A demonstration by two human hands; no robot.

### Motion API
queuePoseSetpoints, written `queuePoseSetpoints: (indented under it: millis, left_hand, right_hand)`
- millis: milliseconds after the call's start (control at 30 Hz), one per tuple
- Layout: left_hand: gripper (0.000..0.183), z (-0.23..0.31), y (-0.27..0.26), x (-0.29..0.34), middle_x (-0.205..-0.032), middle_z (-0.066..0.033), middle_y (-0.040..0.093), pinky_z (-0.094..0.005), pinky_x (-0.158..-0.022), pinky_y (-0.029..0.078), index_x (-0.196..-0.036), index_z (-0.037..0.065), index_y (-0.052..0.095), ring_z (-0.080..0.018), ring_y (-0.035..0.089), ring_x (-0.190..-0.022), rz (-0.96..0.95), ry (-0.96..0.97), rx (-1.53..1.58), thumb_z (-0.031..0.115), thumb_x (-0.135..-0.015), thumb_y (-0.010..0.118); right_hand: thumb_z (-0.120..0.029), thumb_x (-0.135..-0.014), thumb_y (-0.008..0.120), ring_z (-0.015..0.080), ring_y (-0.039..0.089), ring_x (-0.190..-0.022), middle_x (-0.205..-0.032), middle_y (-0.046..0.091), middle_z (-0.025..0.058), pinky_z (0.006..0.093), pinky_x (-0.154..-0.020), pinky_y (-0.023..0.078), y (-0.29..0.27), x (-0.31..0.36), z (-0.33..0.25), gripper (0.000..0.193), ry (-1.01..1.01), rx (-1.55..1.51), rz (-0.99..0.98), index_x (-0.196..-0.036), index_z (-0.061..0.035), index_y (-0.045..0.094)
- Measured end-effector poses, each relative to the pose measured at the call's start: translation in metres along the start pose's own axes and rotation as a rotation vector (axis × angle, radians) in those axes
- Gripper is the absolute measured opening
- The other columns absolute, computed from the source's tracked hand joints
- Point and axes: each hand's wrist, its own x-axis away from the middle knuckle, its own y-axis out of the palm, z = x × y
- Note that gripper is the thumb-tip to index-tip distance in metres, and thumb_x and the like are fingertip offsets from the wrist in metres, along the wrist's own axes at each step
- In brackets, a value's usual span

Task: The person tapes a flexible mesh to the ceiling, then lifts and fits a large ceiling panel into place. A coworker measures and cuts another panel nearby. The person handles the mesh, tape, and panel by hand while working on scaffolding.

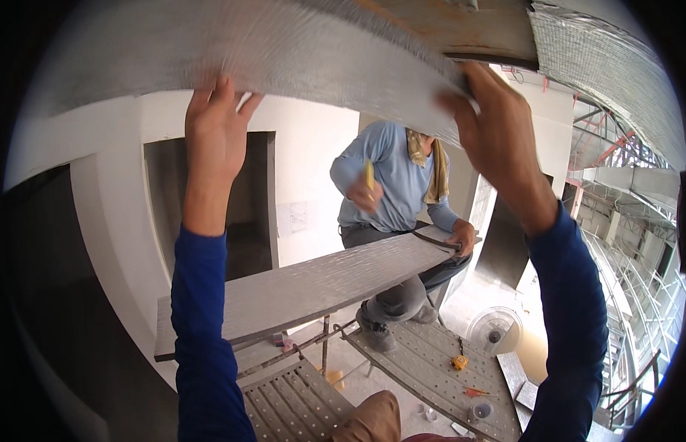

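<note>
Overhead, a silver foil-faced insulation sheet (313,55) with a dark edge runs across the top of the view, slightly blurred. My left hand (216,136) holds its lower edge, the thumb on the foil and some fingertips hidden. At the sheet's right end my right hand (499,121) grips the edge, its fingers bent and partly blurred. Both arms are raised, in blue sleeves. Below them, a second foil-faced sheet (321,276) lies across a co-worker's knee; that person's one hand (463,234) rests on its far end beside a dark strip, the other raises a yellow tool (369,175).
The co-worker (394,173) crouches on a perforated metal platform (417,361). On it lie a yellow tape measure (459,362), a red-handled tool (476,393) and a clear cup (481,411). A round fan (495,331) stands beyond. Foil-wrapped ductwork (601,66) hangs upper right.
</note>
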Motion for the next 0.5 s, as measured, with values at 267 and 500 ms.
queuePoseSetpoints:
  millis: [267, 500]
  left_hand:
    - [0.038, -0.007, 0.011, 0.098, -0.136, -0.0071, 0.063, -0.0543, -0.117, 0.041, -0.137, 0.010, 0.058, -0.0272, 0.055, -0.134, 0.022, -0.219, -0.019, 0.021, -0.101, 0.066]
    - [0.054, -0.035, 0.007, 0.128, -0.142, -0.0098, 0.053, -0.0501, -0.113, 0.046, -0.146, 0.005, 0.045, -0.0264, 0.055, -0.132, 0.217, -0.261, -0.080, 0.005, -0.097, 0.070]
  right_hand:
    - [0.003, -0.079, 0.075, 0.0343, 0.063, -0.088, -0.092, 0.063, 0.0130, 0.0447, -0.077, 0.050, -0.100, 0.095, -0.001, 0.028, 0.133, 0.219, -0.142, -0.104, -0.0022, 0.064]
    - [0.007, -0.082, 0.068, 0.0365, 0.061, -0.095, -0.102, 0.064, 0.0167, 0.0461, -0.085, 0.049, -0.182, 0.179, 0.030, 0.026, 0.349, 0.449, -0.240, -0.106, 0.0018, 0.062]
